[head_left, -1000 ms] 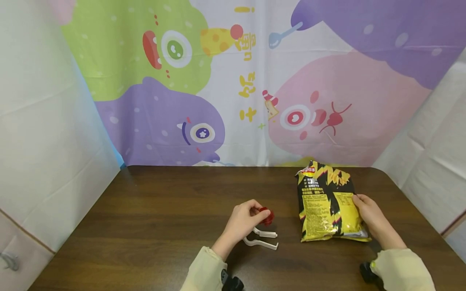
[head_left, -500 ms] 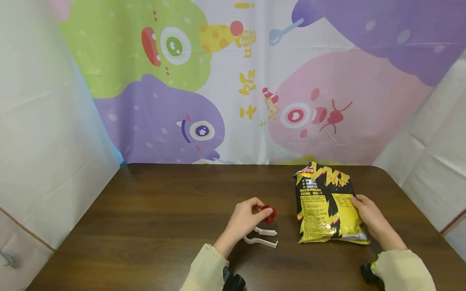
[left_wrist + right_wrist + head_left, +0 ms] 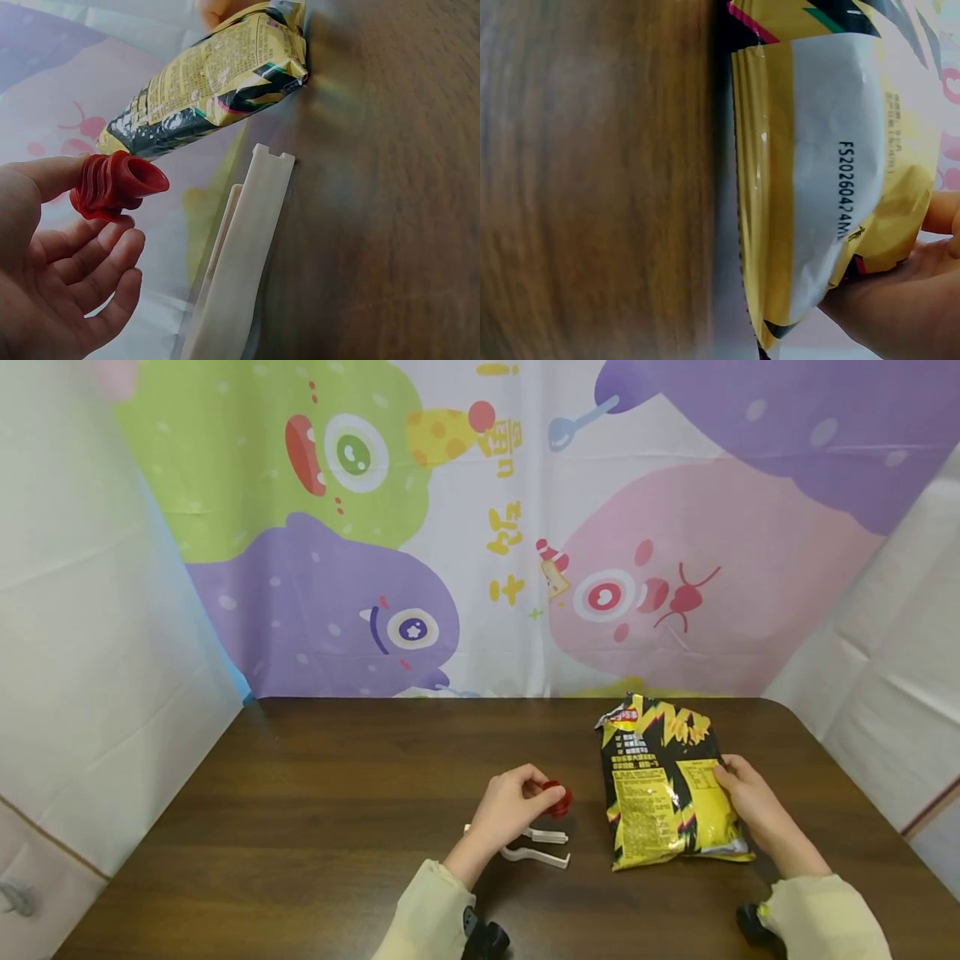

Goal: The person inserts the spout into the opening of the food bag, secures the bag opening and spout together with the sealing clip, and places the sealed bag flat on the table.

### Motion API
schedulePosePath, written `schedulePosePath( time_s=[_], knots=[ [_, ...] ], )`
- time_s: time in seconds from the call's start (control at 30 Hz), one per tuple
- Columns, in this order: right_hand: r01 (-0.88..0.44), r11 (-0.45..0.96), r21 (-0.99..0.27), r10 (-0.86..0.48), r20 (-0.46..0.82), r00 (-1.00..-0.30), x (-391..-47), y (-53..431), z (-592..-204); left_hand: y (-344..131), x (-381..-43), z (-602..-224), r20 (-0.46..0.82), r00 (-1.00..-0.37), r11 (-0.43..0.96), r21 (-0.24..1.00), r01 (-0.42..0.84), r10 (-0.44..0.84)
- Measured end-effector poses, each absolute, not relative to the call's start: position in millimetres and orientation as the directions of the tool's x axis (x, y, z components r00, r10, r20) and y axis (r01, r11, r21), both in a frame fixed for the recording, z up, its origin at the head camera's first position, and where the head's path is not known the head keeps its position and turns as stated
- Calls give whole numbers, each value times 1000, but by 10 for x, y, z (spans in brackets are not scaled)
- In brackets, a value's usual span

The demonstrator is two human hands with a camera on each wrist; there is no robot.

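Between the thumb and forefinger of my left hand [image 3: 506,810] is a small red ridged piece [image 3: 112,184] with a hollow, slanted mouth; the other fingers are loosely bent below it. A white bag clip [image 3: 536,856] with its two arms spread lies on the table, partly hidden under that hand and wrist. My right hand [image 3: 761,806] grips the right edge of a black and yellow snack bag [image 3: 648,806], thumb on its front. The bag's printed back faces me and its bottom seam [image 3: 754,187] is near the table. Its far top corner looks crumpled.
The dark wooden table [image 3: 300,827] stretches away to a cartoon-printed curtain [image 3: 517,652] at its back edge. White cloth walls [image 3: 97,610] stand at both sides. Black wrist cameras [image 3: 486,939] sit on both cuffs.
The snack bag, with my right hand on it, has shifted slightly left and nearer. My left hand and the red piece have edged a little right. The head view has shifted slightly.
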State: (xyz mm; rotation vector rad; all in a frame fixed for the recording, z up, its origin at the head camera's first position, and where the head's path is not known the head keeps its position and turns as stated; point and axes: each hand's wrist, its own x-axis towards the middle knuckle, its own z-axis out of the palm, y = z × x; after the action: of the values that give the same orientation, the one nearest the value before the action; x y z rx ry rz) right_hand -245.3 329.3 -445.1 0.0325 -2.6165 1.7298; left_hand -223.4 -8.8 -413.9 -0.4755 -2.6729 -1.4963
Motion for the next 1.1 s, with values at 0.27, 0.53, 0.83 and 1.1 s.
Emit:
schedulePosePath(
  time_s=[0.27,0.53,0.83,1.1],
  knots=[
    [-23,467,-884,31,43,-999,-2579,3412,-4703,-80,-2247,-4109,181,-954,474,836,278,240],
    [-41,410,-911,9,49,-999,-2504,3396,-4674,-81,-2250,-4102,157,-958,465,848,255,238],
    [-36,426,-904,-29,26,-999,-2211,3127,-4263,-72,-2253,-4076,168,-957,465,845,264,238],
    [-51,456,-889,-82,15,-997,-2121,3047,-4169,-70,-2259,-4048,184,-956,457,847,272,228]
  ],
)
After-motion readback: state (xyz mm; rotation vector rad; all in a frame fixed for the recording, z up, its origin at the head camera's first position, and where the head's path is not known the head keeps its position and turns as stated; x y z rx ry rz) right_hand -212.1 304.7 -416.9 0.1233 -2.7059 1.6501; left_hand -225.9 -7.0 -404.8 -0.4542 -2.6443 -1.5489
